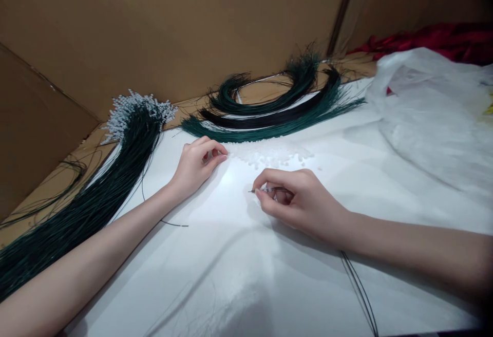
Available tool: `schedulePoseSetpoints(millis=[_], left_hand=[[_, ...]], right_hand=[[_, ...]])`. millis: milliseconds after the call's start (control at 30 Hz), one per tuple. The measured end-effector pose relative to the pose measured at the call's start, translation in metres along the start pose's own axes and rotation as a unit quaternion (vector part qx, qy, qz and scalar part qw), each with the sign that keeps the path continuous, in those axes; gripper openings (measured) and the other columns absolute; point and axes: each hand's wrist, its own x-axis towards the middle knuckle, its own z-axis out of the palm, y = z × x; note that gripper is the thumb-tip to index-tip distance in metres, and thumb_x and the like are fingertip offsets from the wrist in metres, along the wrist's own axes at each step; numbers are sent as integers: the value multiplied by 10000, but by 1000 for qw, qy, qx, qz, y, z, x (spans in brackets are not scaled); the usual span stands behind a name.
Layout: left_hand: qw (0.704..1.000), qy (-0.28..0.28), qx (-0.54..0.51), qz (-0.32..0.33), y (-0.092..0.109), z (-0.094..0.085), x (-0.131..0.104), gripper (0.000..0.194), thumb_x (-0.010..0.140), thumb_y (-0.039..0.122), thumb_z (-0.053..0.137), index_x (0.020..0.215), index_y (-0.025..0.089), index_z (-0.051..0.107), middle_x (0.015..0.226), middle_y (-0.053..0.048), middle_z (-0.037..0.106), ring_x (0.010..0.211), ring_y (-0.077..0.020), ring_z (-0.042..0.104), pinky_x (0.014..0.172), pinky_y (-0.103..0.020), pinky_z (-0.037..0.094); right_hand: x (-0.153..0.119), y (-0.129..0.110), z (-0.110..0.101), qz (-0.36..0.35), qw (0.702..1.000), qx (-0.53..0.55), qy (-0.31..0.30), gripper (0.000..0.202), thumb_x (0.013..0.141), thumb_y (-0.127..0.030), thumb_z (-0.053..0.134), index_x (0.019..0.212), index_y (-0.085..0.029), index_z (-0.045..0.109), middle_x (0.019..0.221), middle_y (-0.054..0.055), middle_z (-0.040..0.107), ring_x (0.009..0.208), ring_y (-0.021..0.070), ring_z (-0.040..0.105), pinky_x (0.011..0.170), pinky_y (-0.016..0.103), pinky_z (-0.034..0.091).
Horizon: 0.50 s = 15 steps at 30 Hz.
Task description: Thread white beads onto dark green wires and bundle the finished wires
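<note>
My right hand (300,198) is closed in a pinch around thin dark wires (360,288). Their tips poke out to the left of the fingertips, with small pale beads on them, and their tails come out below the wrist. At the left edge of a loose pile of small white beads (269,152), my left hand (204,160) has thumb and forefinger pinched together. Whatever may be between those fingertips is too small to make out.
On the left lies a thick bundle of green wires (127,172) with pale beaded ends. Curved bundles of dark and green wire (269,121) lie behind the bead pile. A translucent plastic bag (435,126) and red cloth (427,41) are at right. Cardboard walls (173,23) enclose the white tabletop (215,275).
</note>
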Motion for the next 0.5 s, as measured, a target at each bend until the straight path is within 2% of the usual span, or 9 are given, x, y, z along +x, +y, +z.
schedulePoseSetpoints(millis=[200, 333, 400, 500], left_hand=[[1000, -9, 21, 2, 3, 0, -1, 82, 882, 195, 624, 850, 188, 700, 778, -8, 605, 701, -144, 542, 671, -283, 370], [999, 3, 29, 15, 1, 1, -1, 87, 890, 165, 599, 832, 178, 662, 776, -2, 619, 706, -142, 541, 732, -302, 383], [999, 19, -17, 21, 2, 1, -3, 79, 896, 170, 588, 839, 175, 643, 799, -7, 636, 732, -146, 554, 739, -296, 409], [987, 24, -160, 3, 11, 0, -8, 62, 900, 210, 604, 871, 165, 634, 848, -27, 663, 791, -156, 613, 750, -281, 471]], right_hand=[[0, -1, -1, 3, 1000, 5, -1, 78, 819, -101, 583, 760, -149, 601, 496, -93, 356, 451, 32, 317, 481, 178, 274], [1, 0, 1, -1, 1000, 6, 1, 78, 822, -104, 584, 763, -149, 605, 494, -95, 352, 448, 32, 309, 482, 180, 277], [1, 1, 1, -1, 1000, 8, -1, 77, 827, -109, 582, 766, -149, 607, 493, -95, 352, 445, 33, 308, 483, 183, 280], [2, 1, 0, 5, 1000, 7, 0, 78, 835, -117, 579, 769, -150, 605, 495, -93, 362, 445, 35, 314, 486, 187, 284]])
